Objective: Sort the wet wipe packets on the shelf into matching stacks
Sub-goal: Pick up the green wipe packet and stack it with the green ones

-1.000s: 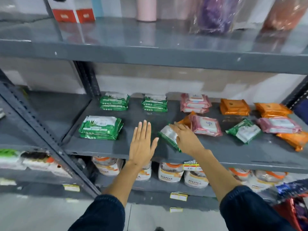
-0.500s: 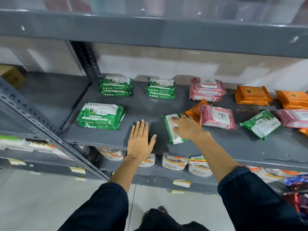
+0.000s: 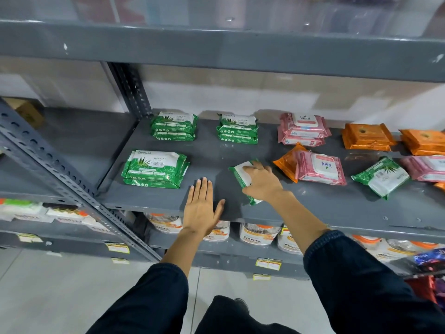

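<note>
Green packet [image 3: 238, 175] under right hand [image 3: 261, 183]

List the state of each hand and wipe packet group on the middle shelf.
Left hand: open, flat, empty.
Right hand: gripping green packet, tilted.
Front green stack: sorted.
Pink packet: loose, overlapping orange packet.
Loose green packet: unsorted.
</note>
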A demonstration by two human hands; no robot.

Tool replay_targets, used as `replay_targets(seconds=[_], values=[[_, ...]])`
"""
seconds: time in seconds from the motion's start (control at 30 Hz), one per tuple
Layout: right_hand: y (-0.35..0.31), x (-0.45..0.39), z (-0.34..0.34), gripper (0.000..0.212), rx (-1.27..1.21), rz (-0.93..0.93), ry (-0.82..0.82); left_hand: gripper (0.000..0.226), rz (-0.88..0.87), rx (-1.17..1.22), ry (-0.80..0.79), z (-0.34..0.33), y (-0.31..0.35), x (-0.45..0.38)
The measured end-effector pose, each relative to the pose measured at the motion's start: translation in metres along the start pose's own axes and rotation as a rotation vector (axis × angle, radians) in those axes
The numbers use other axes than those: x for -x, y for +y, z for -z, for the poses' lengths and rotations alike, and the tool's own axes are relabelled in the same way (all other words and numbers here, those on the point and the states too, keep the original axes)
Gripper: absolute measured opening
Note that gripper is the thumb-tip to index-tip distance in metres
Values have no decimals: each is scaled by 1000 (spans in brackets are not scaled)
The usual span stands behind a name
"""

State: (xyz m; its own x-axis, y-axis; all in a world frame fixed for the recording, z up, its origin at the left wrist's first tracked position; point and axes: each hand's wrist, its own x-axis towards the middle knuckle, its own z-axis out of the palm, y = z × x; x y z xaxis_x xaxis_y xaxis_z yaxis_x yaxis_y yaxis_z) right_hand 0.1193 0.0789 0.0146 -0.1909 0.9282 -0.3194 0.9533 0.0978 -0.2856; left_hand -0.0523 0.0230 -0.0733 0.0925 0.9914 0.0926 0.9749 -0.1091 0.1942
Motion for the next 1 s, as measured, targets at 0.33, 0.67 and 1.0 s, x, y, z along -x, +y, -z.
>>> replay_targets(seconds=[0.33,0.67,1.0], values=[[3,-20,0,84,7,280,-28,83,26,11,3,-2,0,2],[21,-24,0,81,-20,164,20,80,18,9,30,-3,1,2],[9,-23,-6,81,23,182,30,84,19,25,12,-3,-1,2]])
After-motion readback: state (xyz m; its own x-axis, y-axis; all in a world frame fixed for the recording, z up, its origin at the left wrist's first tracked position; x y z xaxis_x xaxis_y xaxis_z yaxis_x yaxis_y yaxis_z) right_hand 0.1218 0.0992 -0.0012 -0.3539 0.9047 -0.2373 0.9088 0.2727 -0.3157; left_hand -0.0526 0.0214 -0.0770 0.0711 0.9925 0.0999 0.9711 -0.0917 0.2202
